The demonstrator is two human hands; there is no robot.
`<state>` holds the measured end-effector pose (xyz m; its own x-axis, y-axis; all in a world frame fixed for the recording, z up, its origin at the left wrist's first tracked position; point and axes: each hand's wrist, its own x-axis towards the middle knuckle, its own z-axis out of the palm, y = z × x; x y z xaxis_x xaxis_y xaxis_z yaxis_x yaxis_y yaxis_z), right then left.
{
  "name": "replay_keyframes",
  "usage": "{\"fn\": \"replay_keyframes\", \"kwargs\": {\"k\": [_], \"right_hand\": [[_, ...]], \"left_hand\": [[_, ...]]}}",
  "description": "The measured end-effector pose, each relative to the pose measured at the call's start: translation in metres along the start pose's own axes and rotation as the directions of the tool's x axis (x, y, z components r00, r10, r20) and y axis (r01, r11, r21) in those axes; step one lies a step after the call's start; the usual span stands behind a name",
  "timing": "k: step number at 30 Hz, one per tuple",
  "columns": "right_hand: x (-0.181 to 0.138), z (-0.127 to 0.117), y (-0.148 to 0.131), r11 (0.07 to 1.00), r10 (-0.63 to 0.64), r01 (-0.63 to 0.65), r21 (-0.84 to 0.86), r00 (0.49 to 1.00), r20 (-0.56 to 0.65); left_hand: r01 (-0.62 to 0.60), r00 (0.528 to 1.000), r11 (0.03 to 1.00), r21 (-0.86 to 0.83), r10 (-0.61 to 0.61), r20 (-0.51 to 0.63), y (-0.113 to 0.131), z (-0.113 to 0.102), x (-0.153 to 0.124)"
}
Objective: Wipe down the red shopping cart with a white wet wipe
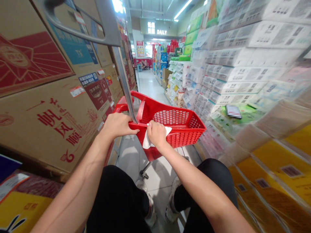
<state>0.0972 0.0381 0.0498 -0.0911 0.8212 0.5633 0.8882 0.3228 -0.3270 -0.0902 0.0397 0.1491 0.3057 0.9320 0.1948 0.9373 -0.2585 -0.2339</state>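
Note:
A red plastic shopping cart (186, 137) with perforated basket walls stands in front of me. My left hand (118, 124) is closed over its near rim, just left of the upright metal pole (125, 77), with the thumb along the edge. To the right of that pole, my right hand (157, 132) presses a white cloth or tissue (146, 142) against the same rim, fingers curled. Part of the white piece sticks out on both sides of the fist; the rest is hidden under it. The visible basket interior holds nothing I can make out.
Large printed cartons (65, 119) are stacked close on the left. On the right rise piles of white packaged goods (238, 74) and yellow packs (274, 171). A grey handle frame (113, 32) hangs overhead at the pole's top. The tiled aisle (148, 81) runs forward.

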Motion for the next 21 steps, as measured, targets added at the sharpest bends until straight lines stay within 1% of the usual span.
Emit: {"fn": "replay_keyframes", "kwargs": {"k": [2,5,7,9,13,16,21], "right_hand": [[0.0,-0.008,0.002,0.996,-0.034,0.033,0.077,0.999,0.016],[0.0,-0.019,0.018,0.986,-0.083,0.084,0.145,0.996,-0.01],[0.002,-0.022,0.03,0.989,-0.099,0.1,0.107,0.995,-0.006],[0.004,-0.022,0.038,0.996,-0.084,0.083,0.023,0.996,0.03],[0.009,-0.017,0.043,0.993,0.025,-0.013,-0.116,0.995,0.099],[0.014,-0.013,0.039,0.99,0.049,-0.036,-0.138,0.995,0.092],[0.017,-0.009,0.03,0.991,-0.012,0.017,-0.132,0.999,0.035]], "left_hand": [[0.005,1.0,1.0,-0.002,-0.005,0.001,0.0,-0.001,-0.001],[-0.005,1.0,1.0,-0.009,0.005,-0.018,0.002,-0.001,-0.001],[-0.018,0.999,1.0,-0.021,0.018,-0.032,0.004,0.0,0.0],[-0.031,0.999,0.999,-0.034,0.03,-0.043,0.008,0.001,0.003],[-0.034,0.997,0.998,-0.049,0.031,-0.07,0.018,0.001,0.011],[-0.043,0.996,0.997,-0.061,0.038,-0.085,0.027,0.0,0.016],[-0.047,0.991,0.994,-0.094,0.035,-0.126,0.038,0.0,0.017]]}}
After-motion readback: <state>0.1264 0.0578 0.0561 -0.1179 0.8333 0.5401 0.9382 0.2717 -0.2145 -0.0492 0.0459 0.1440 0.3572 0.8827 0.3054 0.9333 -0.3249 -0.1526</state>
